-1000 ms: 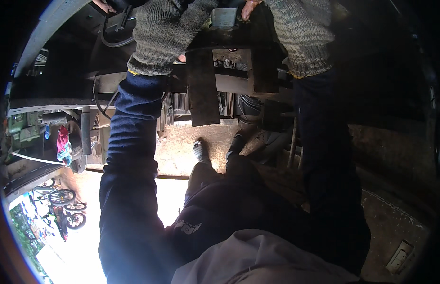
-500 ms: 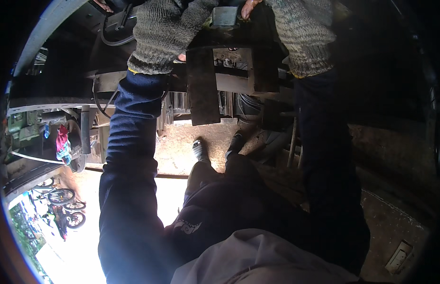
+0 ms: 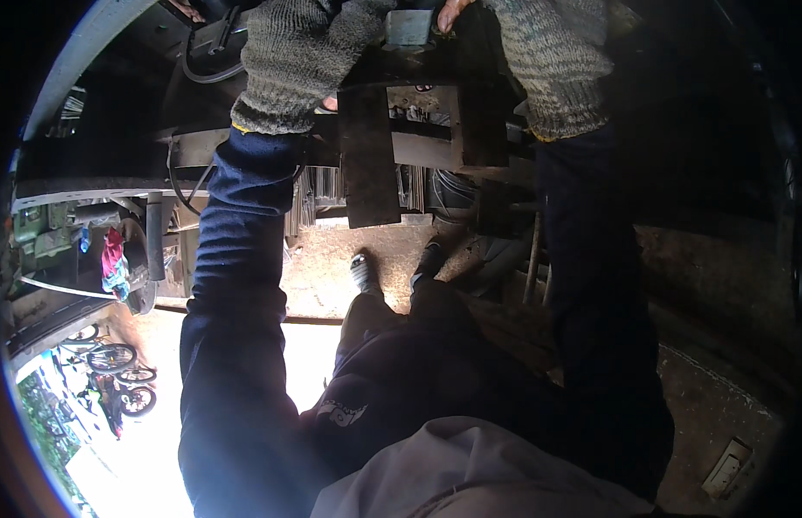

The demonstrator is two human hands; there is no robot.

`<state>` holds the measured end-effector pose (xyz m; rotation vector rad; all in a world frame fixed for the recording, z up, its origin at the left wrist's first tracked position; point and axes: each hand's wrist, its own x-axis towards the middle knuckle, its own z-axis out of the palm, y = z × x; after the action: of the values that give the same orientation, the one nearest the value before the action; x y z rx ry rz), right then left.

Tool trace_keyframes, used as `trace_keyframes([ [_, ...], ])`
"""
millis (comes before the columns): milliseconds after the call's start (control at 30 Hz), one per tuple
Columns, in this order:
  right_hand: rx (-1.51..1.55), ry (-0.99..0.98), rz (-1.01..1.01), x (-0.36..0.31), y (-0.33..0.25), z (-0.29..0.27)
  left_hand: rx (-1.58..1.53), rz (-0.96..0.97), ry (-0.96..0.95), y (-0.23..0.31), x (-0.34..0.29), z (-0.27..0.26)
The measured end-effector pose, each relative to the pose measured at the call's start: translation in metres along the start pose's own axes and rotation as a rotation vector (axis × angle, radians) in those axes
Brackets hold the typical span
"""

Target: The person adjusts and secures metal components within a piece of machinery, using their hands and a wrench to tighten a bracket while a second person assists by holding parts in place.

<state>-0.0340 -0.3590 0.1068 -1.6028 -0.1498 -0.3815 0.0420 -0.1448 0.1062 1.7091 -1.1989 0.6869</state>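
Note:
My left hand (image 3: 310, 65), in a grey knitted glove, reaches to the top edge of the view, left of a small grey metal block (image 3: 410, 28). In a matching glove, my right hand (image 3: 552, 65) reaches up on the other side. The fingers of both hands are cut off by the top edge or lost in shadow, so any grip is hidden. A dark metal frame (image 3: 366, 164) with a rectangular gap lies between and below my hands. Another person's bare finger (image 3: 453, 15) touches or nearly touches the block's right side.
Bundled thin metal strips (image 3: 323, 187) and coiled cable (image 3: 453, 194) lie beneath the frame. A green machine (image 3: 47, 237) with a red and blue cloth (image 3: 114, 263) stands at left. Several bicycles (image 3: 113, 357) are outside in bright light. Another bare hand (image 3: 188, 10) shows at top left.
The other person's finger and the grey block have shifted very slightly. My gloved hands stay in nearly the same place.

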Motion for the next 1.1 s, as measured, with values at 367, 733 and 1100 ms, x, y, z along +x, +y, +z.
trace_keyframes([
  [367, -0.003, 0.011, 0.012, -0.002, 0.002, -0.005, -0.269, -0.100, -0.056, -0.003, -0.003, 0.008],
  [733, 0.003, 0.005, 0.015, -0.002, 0.002, -0.002, -0.143, 0.064, -0.007, -0.010, 0.003, 0.011],
  [1100, 0.000, 0.011, 0.030, -0.002, 0.002, -0.002, -0.067, -0.007, -0.001, 0.000, 0.000, 0.007],
])
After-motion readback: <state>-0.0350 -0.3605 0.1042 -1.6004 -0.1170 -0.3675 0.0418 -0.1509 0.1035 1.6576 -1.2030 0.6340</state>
